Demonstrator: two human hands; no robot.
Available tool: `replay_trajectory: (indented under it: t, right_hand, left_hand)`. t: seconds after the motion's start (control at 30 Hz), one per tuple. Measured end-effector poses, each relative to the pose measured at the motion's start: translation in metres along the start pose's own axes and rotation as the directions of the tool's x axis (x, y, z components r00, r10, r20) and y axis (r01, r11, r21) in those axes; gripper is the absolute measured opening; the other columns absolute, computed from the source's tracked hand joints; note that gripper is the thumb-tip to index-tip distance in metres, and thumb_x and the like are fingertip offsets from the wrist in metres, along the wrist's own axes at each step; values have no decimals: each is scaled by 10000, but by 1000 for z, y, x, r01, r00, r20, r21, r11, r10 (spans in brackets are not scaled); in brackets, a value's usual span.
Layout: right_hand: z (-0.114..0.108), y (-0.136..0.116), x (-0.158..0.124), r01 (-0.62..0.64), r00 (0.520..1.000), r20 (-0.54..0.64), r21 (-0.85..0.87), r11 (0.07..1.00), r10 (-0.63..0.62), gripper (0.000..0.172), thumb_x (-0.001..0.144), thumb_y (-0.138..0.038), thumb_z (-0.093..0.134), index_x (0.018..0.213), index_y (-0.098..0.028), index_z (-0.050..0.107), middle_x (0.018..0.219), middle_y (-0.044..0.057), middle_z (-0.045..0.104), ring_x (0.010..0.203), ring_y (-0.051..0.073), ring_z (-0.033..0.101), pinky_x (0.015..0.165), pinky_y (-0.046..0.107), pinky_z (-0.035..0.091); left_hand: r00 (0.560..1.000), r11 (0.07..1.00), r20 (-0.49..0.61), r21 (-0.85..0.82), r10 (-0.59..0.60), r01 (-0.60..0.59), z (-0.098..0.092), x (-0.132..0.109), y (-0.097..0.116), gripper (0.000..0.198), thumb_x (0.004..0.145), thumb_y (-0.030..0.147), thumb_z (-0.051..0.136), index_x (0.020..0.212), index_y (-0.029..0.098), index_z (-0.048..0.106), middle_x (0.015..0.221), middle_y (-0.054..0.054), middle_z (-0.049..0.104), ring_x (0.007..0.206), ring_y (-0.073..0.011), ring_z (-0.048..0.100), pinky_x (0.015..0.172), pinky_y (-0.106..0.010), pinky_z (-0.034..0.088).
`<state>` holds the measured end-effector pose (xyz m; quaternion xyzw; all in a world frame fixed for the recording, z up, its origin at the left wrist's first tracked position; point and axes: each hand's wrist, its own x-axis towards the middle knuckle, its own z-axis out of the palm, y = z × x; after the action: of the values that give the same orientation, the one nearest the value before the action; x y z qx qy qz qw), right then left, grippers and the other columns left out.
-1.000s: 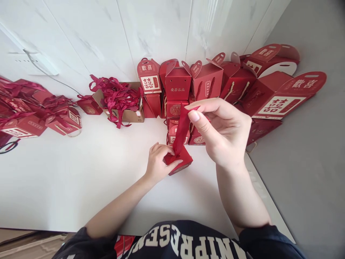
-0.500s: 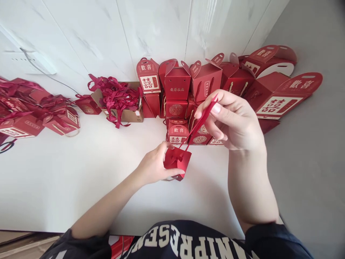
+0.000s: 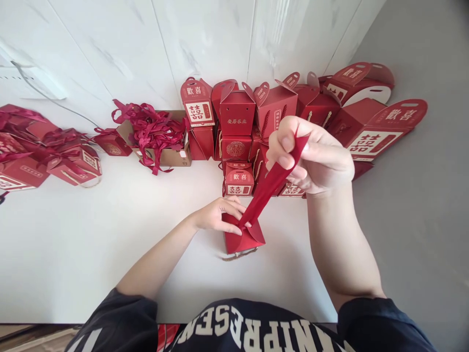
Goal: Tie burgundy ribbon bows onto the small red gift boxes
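Head view: your right hand (image 3: 311, 156) up high, thumb and fingers pressed together, pinching red ribbon (image 3: 271, 183). Ribbon pulled tight, runs down into top of red gift box (image 3: 245, 240). Box sits on white table (image 3: 91, 244), close to you, just in front of stacked red boxes (image 3: 236, 112). Your left hand (image 3: 216, 216) clasps box top, fingers over, thumb under, seems to keep box down against ribbon pull. Farther left, cardboard box (image 3: 172, 159) with heaped ribbons (image 3: 154, 129), within reach.
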<state>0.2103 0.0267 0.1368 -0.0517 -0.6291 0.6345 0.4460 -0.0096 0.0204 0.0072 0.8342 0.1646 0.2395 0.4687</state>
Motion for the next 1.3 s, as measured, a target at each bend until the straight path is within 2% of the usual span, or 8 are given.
replay_trajectory:
  t: [0.17,0.33,0.5,0.57,0.73,0.83,1.07,1.3]
  right_hand:
    - [-1,9,2,31,995,88,74,997,-37,216,901,-284,633,780,-166,498,683,-38,547,422,15,370,387,133,341]
    - [3,14,-3,40,988,144,71,997,-50,187,932,-266,588,796,-153,526,694,-25,566,403,13,347,413,156,367]
    - [3,10,-6,71,985,154,58,996,-79,155,923,-237,583,797,-153,549,666,-35,568,388,17,319,428,173,366]
    - [3,10,-6,86,984,153,57,995,-94,148,919,-231,586,799,-151,552,666,-38,570,384,15,316,439,178,371]
    - [2,13,-7,106,989,93,74,992,-112,162,911,-263,594,800,-160,537,652,-47,559,372,15,298,390,161,315]
    - [0,14,-8,86,995,46,58,995,-89,182,883,-297,624,781,-180,530,633,-53,548,359,21,286,351,161,275]
    - [-4,12,-13,137,984,105,69,988,-143,113,899,-230,574,801,-174,564,652,-39,557,355,16,284,323,154,241]
    - [0,18,-11,128,990,-68,30,991,-126,205,871,-307,652,769,-183,525,624,-52,530,384,27,280,363,163,303]
  left_hand:
    - [1000,997,16,72,7,-8,8,0,-1,129,774,261,751,895,251,793,1031,-70,755,1055,-233,573,1007,-392,410]
    - [999,992,-9,117,48,-47,11,4,-10,110,790,270,737,883,267,798,967,-46,766,1029,-220,569,996,-370,404]
    - [998,974,-39,224,47,-37,10,9,-12,115,735,310,787,847,289,797,874,-22,768,1032,-223,562,1072,-419,322]
    - [997,983,-44,177,63,-55,11,11,-11,113,723,302,796,832,274,799,858,-33,765,1032,-224,573,1076,-420,331]
    - [1000,995,1,-98,21,-20,19,11,-13,136,759,314,763,860,230,799,966,-92,758,1086,-237,591,1029,-403,426]
    - [1000,982,-5,-190,-1,0,22,11,-19,164,725,336,789,846,226,798,897,-95,766,1087,-245,594,1041,-421,430]
    - [998,981,-44,-192,-41,31,23,12,-21,199,705,391,793,800,216,801,834,-107,764,980,-238,613,948,-411,494]
    - [999,985,-29,-168,-34,29,28,11,-14,153,746,332,770,836,212,801,857,-102,767,942,-221,619,923,-377,501]
